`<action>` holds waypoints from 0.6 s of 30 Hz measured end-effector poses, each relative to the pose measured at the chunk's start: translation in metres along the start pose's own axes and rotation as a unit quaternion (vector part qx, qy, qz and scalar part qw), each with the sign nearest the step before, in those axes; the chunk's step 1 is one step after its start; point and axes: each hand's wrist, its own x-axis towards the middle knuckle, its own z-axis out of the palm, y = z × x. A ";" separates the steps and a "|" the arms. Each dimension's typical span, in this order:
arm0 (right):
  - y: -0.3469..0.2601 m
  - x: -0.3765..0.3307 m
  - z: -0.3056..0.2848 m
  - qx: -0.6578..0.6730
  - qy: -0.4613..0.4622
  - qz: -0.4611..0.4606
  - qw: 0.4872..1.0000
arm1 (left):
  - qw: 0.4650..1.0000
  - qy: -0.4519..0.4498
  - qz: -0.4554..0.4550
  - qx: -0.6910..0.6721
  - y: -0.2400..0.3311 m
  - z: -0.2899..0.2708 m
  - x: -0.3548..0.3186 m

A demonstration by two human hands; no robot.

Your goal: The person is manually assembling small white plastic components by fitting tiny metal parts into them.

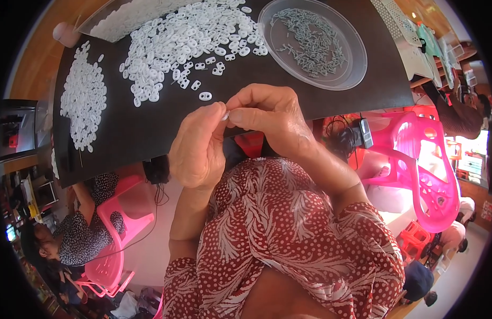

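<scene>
Left hand (197, 149) and right hand (267, 117) pinch a mostly hidden white piece (225, 115).

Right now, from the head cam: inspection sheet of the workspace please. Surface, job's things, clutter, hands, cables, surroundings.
Surface: black tabletop, mostly covered at the far side.
Job's things: small white piece pinched between both hands; large heap of white plastic pieces; second white pile at left; clear round dish holding small grey pins.
Clutter: clear tray at the far left corner, contents unclear.
Hands: left hand and right hand meet fingertip to fingertip at the table's near edge.
Cables: black cables and a small black device under the table edge.
Surroundings: pink plastic chairs; another person seated at lower left.
</scene>
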 end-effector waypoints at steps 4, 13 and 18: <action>0.003 0.001 -0.003 0.049 -0.016 0.005 0.999 | 0.998 0.057 0.002 -0.037 -0.002 0.007 0.001; 0.008 0.003 -0.009 0.068 -0.015 -0.004 0.998 | 0.999 0.000 -0.025 -0.038 0.000 0.005 -0.001; 0.010 0.003 -0.010 0.096 -0.010 -0.006 0.995 | 0.999 -0.003 -0.022 -0.045 0.000 0.007 -0.001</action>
